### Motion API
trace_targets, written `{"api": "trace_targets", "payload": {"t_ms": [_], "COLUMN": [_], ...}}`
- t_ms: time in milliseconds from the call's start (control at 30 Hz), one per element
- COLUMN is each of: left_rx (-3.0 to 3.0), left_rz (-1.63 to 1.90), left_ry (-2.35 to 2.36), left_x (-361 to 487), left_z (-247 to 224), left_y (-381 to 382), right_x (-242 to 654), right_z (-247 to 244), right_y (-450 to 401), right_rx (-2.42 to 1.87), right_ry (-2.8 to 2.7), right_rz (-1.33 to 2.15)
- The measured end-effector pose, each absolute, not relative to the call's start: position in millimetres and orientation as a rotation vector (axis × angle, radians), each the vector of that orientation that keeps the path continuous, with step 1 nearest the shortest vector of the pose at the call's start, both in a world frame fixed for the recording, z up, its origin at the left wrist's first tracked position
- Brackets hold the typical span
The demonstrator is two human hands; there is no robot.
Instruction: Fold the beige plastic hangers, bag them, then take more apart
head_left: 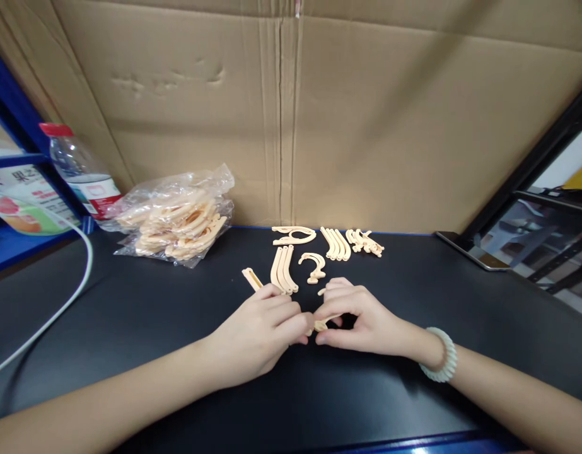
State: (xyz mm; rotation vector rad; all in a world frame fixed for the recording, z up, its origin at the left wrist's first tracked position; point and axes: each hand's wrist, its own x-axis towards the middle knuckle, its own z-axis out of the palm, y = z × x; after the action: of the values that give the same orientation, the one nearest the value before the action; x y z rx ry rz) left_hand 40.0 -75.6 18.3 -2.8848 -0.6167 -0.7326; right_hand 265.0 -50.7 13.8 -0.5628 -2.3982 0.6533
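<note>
My left hand (267,325) is closed round a beige plastic hanger arm (251,279), whose slotted end sticks out beyond the knuckles. Thumb and fingers of my right hand (359,315) pinch a beige hanger hook (321,325), mostly covered by the fingers. Both hands meet fingertip to fingertip just above the black table, where the two parts come together; whether they are joined is hidden. Just beyond the hands lie several curved hanger arms (283,268) side by side and a small group of loose hooks (313,265).
Farther back are a folding hanger (295,236), more curved arms (335,244) and a pile of hooks (365,242). A clear bag of hanger parts (177,217) and a red-capped bottle (85,170) stand left. A white cable (77,290) crosses the black table (144,315); cardboard (389,126) walls the back.
</note>
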Motion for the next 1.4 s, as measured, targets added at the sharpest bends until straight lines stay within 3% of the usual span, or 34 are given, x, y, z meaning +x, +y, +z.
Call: {"api": "trace_targets", "payload": {"t_ms": [433,767,1067,1400], "left_rx": [-2.855,-2.865,-2.821,-2.943], "left_rz": [-0.720,-0.897,-0.527,-0.348], "left_ry": [-1.237,-1.294,-1.311,-1.226], "left_x": [26,29,32,36], "left_z": [2,-2,-3,-1], "left_y": [-50,-54,-58,-58], "right_x": [266,268,278,273], "right_z": [15,15,6,-7], "right_y": [-51,-47,-25,-1], "right_rx": [-0.532,-0.619,-0.677,-0.827], "right_ry": [-2.280,-2.296,-2.313,-2.366], "right_rz": [0.659,0.442,0.024,-0.154]}}
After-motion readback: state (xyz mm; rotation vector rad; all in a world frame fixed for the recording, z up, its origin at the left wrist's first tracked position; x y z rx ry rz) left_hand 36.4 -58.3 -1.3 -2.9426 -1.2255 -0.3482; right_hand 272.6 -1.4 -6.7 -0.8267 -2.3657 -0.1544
